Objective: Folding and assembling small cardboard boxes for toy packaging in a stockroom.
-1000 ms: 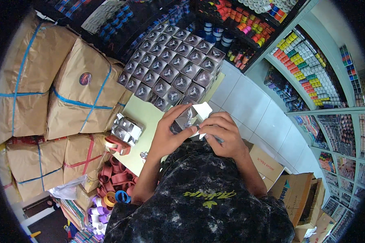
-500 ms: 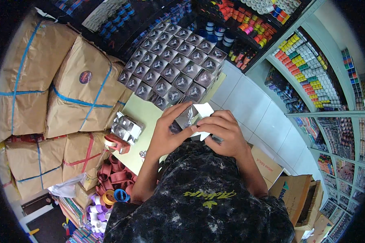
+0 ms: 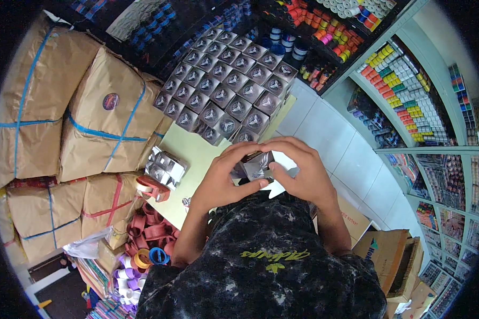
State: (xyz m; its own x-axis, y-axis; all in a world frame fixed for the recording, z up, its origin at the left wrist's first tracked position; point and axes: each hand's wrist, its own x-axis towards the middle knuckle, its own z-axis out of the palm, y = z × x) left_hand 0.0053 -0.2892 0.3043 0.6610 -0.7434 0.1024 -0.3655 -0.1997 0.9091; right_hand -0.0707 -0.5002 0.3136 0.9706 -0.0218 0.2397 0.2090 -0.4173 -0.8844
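Small grey box [image 3: 256, 166] is up in front of the dark shirt [image 3: 261, 250], held between two hands. The left hand [image 3: 221, 178] has its fingers bent around the left side, with its thumb along the near side. The right hand [image 3: 303, 173] curls over the far side, its thumb on the box by the white flaps [image 3: 285, 164]. Both hands are open about as wide as the box. Many matching boxes [image 3: 223, 87] stand in rows on the yellow table [image 3: 194, 154], near a red tape dispenser [image 3: 155, 190].
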